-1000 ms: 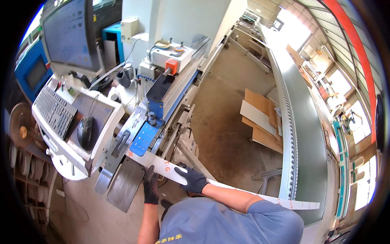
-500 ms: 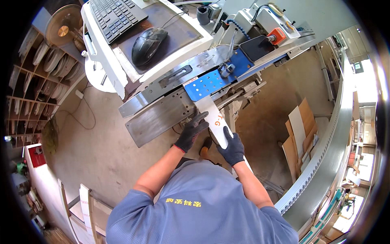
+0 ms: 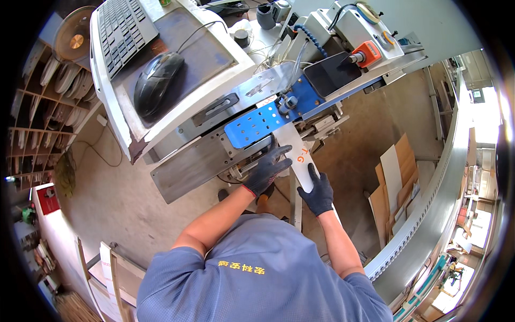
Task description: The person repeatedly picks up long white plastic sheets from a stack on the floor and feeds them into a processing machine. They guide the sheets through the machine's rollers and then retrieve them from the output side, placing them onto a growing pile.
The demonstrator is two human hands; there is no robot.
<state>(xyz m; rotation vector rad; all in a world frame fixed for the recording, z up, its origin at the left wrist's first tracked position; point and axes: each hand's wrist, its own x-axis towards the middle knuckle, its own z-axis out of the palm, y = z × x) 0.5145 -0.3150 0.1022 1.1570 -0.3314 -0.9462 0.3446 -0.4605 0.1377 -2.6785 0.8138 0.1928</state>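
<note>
A long white strip (image 3: 296, 156) with orange marking has its far end against or under the front edge of a blue plate with holes (image 3: 248, 130); which one I cannot tell. My left hand (image 3: 266, 170), in a dark glove, lies along the strip's left edge, fingers stretched and apart, one pointing up toward the plate. My right hand (image 3: 317, 192), gloved too, grips the strip's near right part, thumb on top and the other fingers partly hidden. Just beyond the strip's far end stands a small grey-blue fitting (image 3: 288, 103) by a thin nozzle.
A bare steel plate (image 3: 185, 170) extends left of the blue one. Above it, a white-edged stand carries a black mouse (image 3: 156, 86) and a keyboard (image 3: 124, 35). A phone (image 3: 331, 74) lies beside an orange-red knob (image 3: 367, 54). Board offcuts (image 3: 394, 177) lean at right.
The strip has moved right along the blue plate, to beside the fitting. Both hands have gone right with it, the left more, its fingers now spread further. The view has shifted a little.
</note>
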